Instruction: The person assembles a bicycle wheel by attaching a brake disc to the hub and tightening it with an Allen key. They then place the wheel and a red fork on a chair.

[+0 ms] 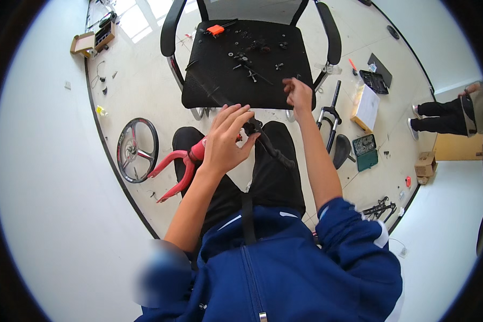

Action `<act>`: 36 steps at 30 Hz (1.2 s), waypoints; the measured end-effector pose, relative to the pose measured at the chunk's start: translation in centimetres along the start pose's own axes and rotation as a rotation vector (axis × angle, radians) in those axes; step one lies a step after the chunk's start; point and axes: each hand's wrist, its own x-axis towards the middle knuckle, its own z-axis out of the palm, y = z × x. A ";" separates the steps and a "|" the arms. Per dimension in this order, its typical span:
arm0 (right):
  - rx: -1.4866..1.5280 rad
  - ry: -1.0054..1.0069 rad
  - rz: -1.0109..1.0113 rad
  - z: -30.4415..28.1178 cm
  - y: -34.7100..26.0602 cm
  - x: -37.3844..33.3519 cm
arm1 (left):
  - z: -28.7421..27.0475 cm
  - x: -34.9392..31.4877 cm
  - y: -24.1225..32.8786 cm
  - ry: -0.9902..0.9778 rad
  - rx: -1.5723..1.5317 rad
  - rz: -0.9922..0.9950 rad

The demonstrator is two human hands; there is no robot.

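Head view, looking down over our lap: our left hand lay on the red frame across our thighs, fingers spread and loosely curled over its top end, thumb against a black stem part there; whether it truly gripped we could not tell. A black handlebar ran from that joint down to the right over our knee. Our right hand reached forward to the near edge of the chair seat, fingers pinched together; anything held was too small to make out. Small black bolts and fittings lay scattered on the seat, with an orange tool at its far edge. On the floor: a wheel to our left, a fork, saddle and green case to our right.
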 end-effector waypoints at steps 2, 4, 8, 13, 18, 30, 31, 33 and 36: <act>0.091 -0.071 -0.123 -1.4 -1.8 -5.5 | 0.8 -0.8 0.7 0.070 -0.032 -0.043; -0.038 -0.028 -0.403 2.9 -1.5 -10.1 | -2.2 -1.5 -0.7 0.085 0.070 -0.024; -0.119 -0.149 -0.252 2.1 -5.4 -16.5 | -0.5 -2.0 0.2 0.119 0.008 -0.034; -0.116 -0.211 -0.468 3.7 -4.7 -18.3 | -0.1 -1.9 -0.4 0.111 0.007 -0.025; -0.221 -0.170 -0.584 3.9 -4.5 -18.3 | 0.2 -2.0 -0.9 0.133 0.035 0.004; -0.446 -0.136 -0.834 4.9 -5.7 -19.8 | 0.0 -1.7 0.5 0.049 -0.041 0.100; -0.427 -0.123 -0.823 4.9 -5.4 -19.8 | 0.1 -1.8 0.4 0.059 -0.057 0.085; -0.388 -0.097 -0.799 4.9 -4.8 -19.9 | 0.3 -2.1 0.2 0.077 -0.090 0.055; -0.349 -0.103 -0.801 5.1 -4.7 -20.1 | 0.4 -1.9 0.2 0.110 -0.073 0.055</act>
